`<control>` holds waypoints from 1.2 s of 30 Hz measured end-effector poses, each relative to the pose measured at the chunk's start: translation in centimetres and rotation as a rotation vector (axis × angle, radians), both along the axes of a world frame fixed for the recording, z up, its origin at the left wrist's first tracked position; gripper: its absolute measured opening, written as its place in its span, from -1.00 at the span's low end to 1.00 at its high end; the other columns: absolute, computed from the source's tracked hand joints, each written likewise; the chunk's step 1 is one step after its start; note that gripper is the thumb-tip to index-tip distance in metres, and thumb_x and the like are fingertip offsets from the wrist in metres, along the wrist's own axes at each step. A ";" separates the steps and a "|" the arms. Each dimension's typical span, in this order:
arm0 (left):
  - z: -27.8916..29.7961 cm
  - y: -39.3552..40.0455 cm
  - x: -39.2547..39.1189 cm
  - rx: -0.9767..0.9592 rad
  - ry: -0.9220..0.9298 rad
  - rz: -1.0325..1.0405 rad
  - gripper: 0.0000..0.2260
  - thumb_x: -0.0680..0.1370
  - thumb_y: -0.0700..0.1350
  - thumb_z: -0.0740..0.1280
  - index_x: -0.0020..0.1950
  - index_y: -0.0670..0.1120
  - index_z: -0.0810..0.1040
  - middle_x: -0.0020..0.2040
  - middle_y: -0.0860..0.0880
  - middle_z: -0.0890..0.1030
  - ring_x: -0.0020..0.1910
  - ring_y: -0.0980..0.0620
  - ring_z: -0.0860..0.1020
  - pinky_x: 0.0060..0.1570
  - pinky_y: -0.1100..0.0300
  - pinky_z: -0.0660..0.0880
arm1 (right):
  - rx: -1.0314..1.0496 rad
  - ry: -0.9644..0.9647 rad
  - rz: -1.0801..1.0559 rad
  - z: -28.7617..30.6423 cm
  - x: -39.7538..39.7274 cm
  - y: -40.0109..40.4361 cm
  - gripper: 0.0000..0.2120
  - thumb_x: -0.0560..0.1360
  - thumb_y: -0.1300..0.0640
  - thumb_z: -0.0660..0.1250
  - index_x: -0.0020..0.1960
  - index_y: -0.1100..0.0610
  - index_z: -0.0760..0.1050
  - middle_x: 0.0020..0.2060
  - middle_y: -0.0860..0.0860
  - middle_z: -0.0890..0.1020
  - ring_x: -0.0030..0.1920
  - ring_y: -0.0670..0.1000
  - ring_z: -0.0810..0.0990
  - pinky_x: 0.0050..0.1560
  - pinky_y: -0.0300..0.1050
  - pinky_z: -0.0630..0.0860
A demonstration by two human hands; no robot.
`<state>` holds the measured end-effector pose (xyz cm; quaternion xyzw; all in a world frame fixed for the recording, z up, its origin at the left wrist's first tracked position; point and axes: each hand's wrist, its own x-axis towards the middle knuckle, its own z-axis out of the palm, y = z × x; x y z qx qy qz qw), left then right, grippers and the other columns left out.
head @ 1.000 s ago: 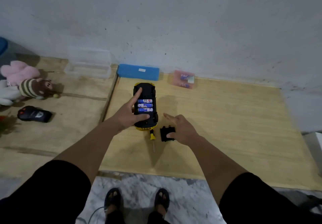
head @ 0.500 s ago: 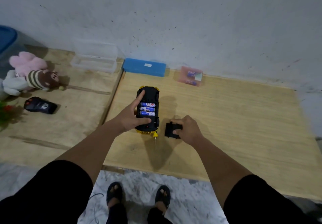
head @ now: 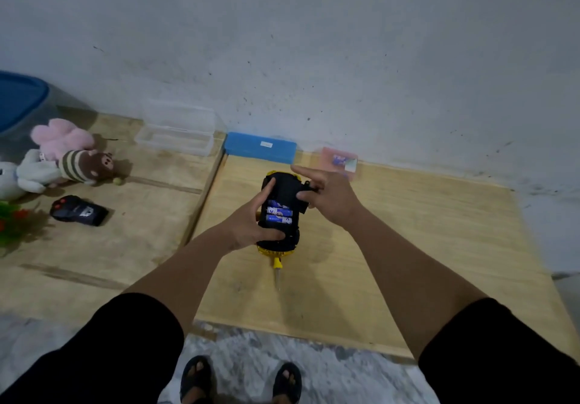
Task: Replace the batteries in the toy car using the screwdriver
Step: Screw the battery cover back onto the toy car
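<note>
The yellow toy car [head: 277, 246] lies upside down on the wooden table, its black underside up. Blue and white batteries [head: 278, 214] show in the open compartment. My left hand [head: 251, 224] grips the car from the left, thumb on its near end. My right hand [head: 326, 196] holds the black battery cover [head: 303, 195] over the far right part of the compartment, index finger stretched out. The screwdriver [head: 277, 270], with its yellow handle end and metal tip, pokes out from under the car toward me.
A blue case [head: 260, 147] and a pink packet of batteries [head: 340, 160] lie by the wall. A clear plastic box [head: 177, 133], plush toys [head: 62, 158] and a black remote [head: 78, 210] sit on the left board. The table's front edge [head: 282, 331] is near my feet.
My right hand picked the black cover up from the table beside the car and brought it over the battery compartment. My left hand kept holding the car.
</note>
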<state>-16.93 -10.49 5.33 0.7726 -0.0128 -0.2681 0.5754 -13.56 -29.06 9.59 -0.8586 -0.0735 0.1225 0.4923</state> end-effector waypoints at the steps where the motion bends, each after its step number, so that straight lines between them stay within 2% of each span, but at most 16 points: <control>1: 0.2 0.0 0.1 -0.012 -0.008 -0.005 -0.03 0.40 -0.29 0.48 0.52 0.23 -0.08 0.24 0.18 0.44 0.10 0.27 0.50 -0.09 0.35 0.53 | -0.008 -0.020 0.028 -0.1 0.0 0.6 -0.50 0.43 0.35 0.36 0.31 0.00 0.47 0.02 0.05 0.64 -0.06 -0.02 0.57 0.05 -0.10 0.54; 2: 0.3 0.0 0.2 -0.023 -0.017 -0.009 -0.04 0.39 -0.29 0.48 0.52 0.23 -0.05 0.27 0.13 0.45 0.13 0.23 0.50 -0.07 0.33 0.54 | -0.034 -0.042 0.055 -0.3 -0.1 1.1 -0.49 0.43 0.35 0.36 0.30 -0.02 0.48 0.12 0.04 0.62 0.04 0.00 0.58 0.13 -0.08 0.52; 4: 0.5 0.1 0.3 -0.042 -0.035 -0.018 -0.05 0.38 -0.29 0.49 0.52 0.23 -0.01 0.29 0.06 0.47 0.18 0.16 0.49 -0.04 0.31 0.55 | -0.109 -0.077 0.097 -0.5 -0.2 1.6 -0.50 0.43 0.33 0.35 0.29 -0.07 0.48 0.17 0.04 0.61 0.13 0.02 0.56 0.19 -0.08 0.49; 10: 1.0 0.8 0.4 -0.063 -0.041 -0.006 -0.06 0.38 -0.32 0.48 0.50 0.26 0.01 0.36 0.05 0.41 0.19 0.17 0.47 -0.06 0.35 0.54 | -0.141 -0.088 0.114 -0.5 -0.4 2.3 -0.53 0.45 0.30 0.36 0.29 -0.06 0.49 0.20 0.07 0.59 0.16 0.05 0.55 0.21 -0.06 0.49; 19: 1.0 1.0 0.2 -0.078 -0.024 -0.005 -0.06 0.38 -0.32 0.49 0.48 0.29 0.03 0.35 0.04 0.42 0.25 0.07 0.46 0.05 0.19 0.56 | -0.148 -0.065 0.155 -0.3 -0.5 2.4 -0.57 0.46 0.30 0.35 0.25 -0.05 0.52 0.18 0.08 0.60 0.18 0.09 0.54 0.24 -0.03 0.47; 23: 1.0 0.8 0.3 -0.111 -0.021 0.018 -0.07 0.38 -0.33 0.47 0.49 0.28 0.04 0.34 0.08 0.42 0.20 0.14 0.48 -0.01 0.21 0.58 | -0.171 -0.078 0.126 -0.4 -0.5 2.6 -0.55 0.47 0.28 0.33 0.28 -0.09 0.49 0.21 0.09 0.56 0.19 0.10 0.52 0.23 -0.08 0.45; 27: 1.4 0.7 0.6 -0.141 -0.037 0.033 -0.06 0.39 -0.34 0.47 0.48 0.30 0.02 0.27 0.18 0.44 0.20 0.13 0.49 0.03 0.17 0.57 | -0.265 -0.199 0.059 -0.5 -0.8 3.2 -0.55 0.47 0.22 0.37 0.31 -0.04 0.46 0.14 0.08 0.42 0.16 0.03 0.40 0.26 -0.08 0.38; 31: 1.5 0.9 0.6 -0.145 -0.067 0.021 -0.07 0.39 -0.33 0.47 0.48 0.32 0.04 0.32 0.16 0.43 0.29 0.07 0.45 0.16 0.08 0.53 | -0.358 -0.294 0.006 -0.6 -0.9 3.1 -0.49 0.41 0.12 0.44 0.32 -0.15 0.43 0.31 0.06 0.29 0.29 0.08 0.30 0.34 0.07 0.33; 33: 1.5 1.0 0.5 -0.161 -0.079 0.012 -0.07 0.38 -0.31 0.48 0.48 0.33 0.05 0.35 0.16 0.41 0.31 0.07 0.43 0.19 0.04 0.51 | -0.321 -0.241 0.006 -0.5 -0.8 2.9 -0.41 0.41 0.15 0.44 0.36 -0.18 0.36 0.41 0.09 0.18 0.38 0.14 0.22 0.40 0.10 0.26; 36: 1.7 1.0 0.5 -0.184 -0.073 0.003 -0.04 0.38 -0.32 0.48 0.45 0.39 0.02 0.36 0.20 0.38 0.30 0.04 0.45 0.16 0.03 0.53 | -0.162 -0.081 0.024 -0.7 -0.6 2.7 -0.33 0.43 0.20 0.41 0.44 -0.15 0.24 0.48 0.10 0.07 0.48 0.13 0.08 0.42 0.01 0.18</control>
